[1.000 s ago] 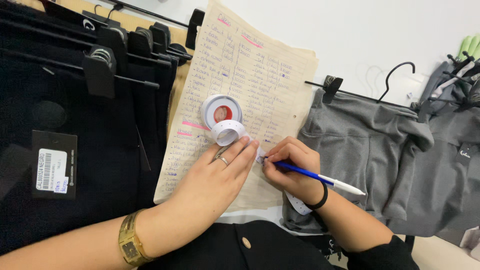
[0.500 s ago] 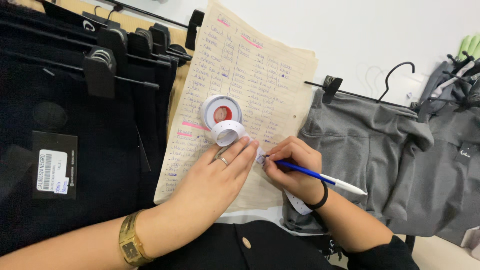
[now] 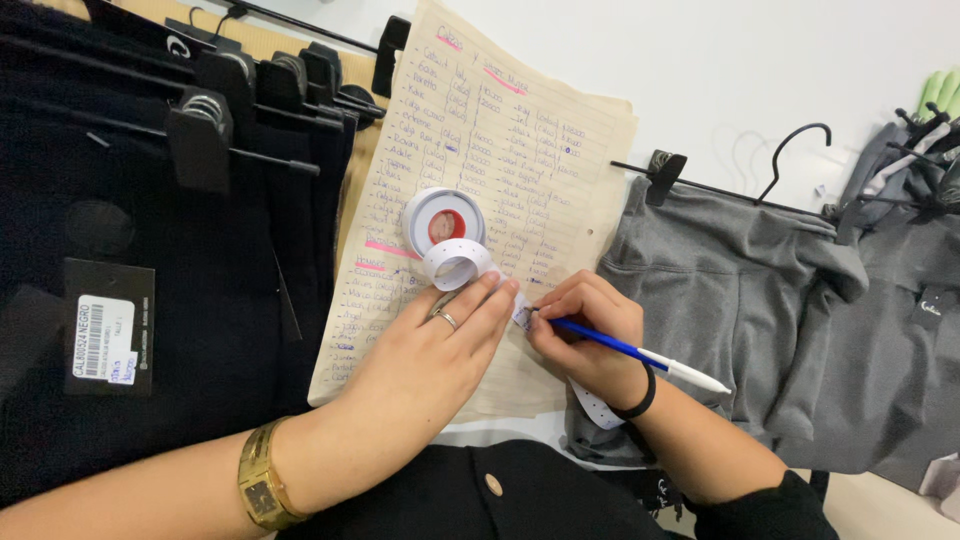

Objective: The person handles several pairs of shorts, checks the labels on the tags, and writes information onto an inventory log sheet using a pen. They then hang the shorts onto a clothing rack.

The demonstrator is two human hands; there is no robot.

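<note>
Head view: right hand (image 3: 590, 335) pinching blue pen (image 3: 630, 352), tip toward upper left, barrel toward lower right.

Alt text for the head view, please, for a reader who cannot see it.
The right hand writes with a blue pen on a white label strip that the left hand pins flat on a handwritten list. A label roll lies on the list, between black trousers and grey shorts on hangers.

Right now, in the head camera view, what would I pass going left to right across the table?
White barcode tag on black trousers → gold wristwatch → white roll of label tape → blue-and-white pen in the right hand → grey folded garment on a black hanger.
</note>
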